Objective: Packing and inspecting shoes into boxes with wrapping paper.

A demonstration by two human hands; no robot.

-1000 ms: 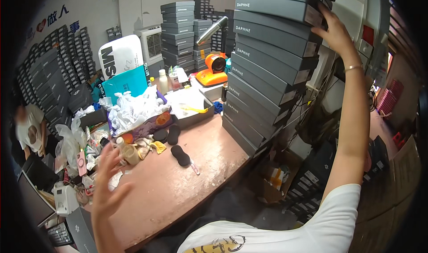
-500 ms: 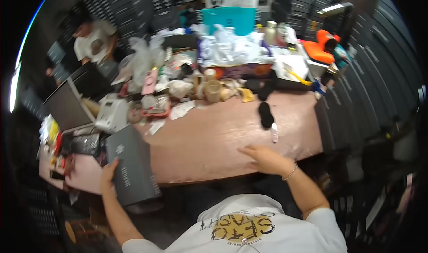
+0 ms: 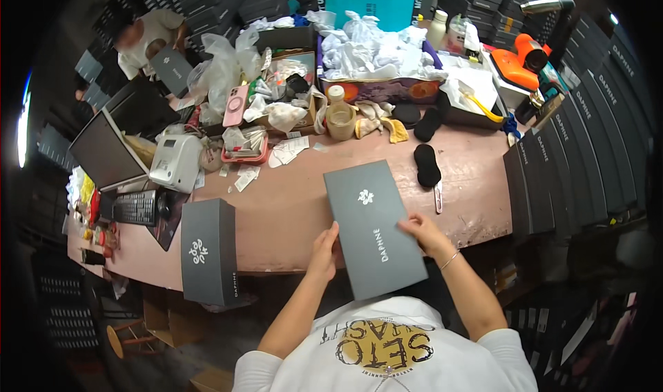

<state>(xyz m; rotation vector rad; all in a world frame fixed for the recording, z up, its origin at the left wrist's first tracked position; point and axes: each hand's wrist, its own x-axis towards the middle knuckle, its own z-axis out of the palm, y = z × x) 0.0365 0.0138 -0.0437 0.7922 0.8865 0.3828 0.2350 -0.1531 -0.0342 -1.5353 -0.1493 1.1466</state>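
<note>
A dark grey shoebox (image 3: 373, 233) with a white flower mark on its lid tilts in front of me, over the near edge of the table. My left hand (image 3: 323, 251) closes on its left side, fingers partly hidden by it. At the right edge my right hand (image 3: 425, 236) grips with the fingertips on the lid. A second grey box (image 3: 207, 250) with a white mark sits apart at the table's near left edge. Beyond the held box lie a black oval pad (image 3: 427, 165) and a small pale tool (image 3: 438, 197).
Stacked grey boxes (image 3: 545, 178) line the right side. Along the back stand a carton of white crumpled paper (image 3: 380, 46), a jar (image 3: 340, 119) and an orange device (image 3: 514, 71). At left are a monitor (image 3: 110, 154), a keyboard (image 3: 135, 207) and a white printer (image 3: 177, 163). A co-worker (image 3: 148, 40) holds a box.
My left hand has come from the far left to the middle with a grey shoebox. The right hand, empty before, now grips that box. Another grey box shows at the left.
</note>
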